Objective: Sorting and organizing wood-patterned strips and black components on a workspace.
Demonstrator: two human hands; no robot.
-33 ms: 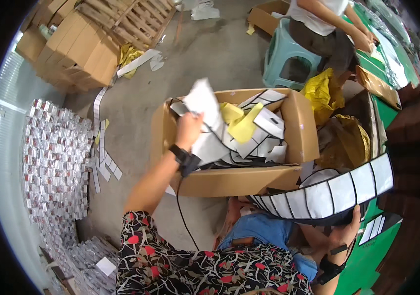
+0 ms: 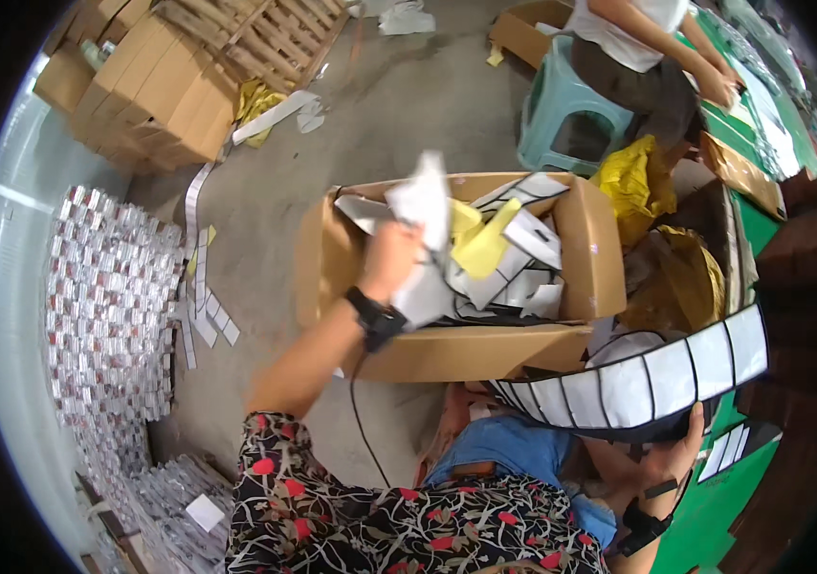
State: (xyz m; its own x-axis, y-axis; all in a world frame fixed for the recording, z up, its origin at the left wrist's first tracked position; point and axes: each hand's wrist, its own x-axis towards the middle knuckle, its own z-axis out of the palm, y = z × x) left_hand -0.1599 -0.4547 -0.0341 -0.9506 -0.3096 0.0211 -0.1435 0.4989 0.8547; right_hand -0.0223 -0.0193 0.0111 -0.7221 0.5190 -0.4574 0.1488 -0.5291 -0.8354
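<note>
My left hand is closed on a white sheet, blurred by motion, over the left half of an open cardboard box. Inside the box lie white pieces with black edging and a crumpled yellow sheet. At the lower right, my right hand grips the lower edge of a long curved strip of white panels divided by black lines. Its thumb lies against the front of the strip; the other fingers are mostly hidden behind it. The strip's left end reaches my lap.
A green table runs along my right. Yellow bags stand beside the box. A co-worker sits on a light-blue stool. Stacked cartons, a wooden pallet and piled silvery bundles are at the left.
My left hand has moved a little to the right with the white sheet, which has swung more upright. My right hand and the strip stay nearly still.
</note>
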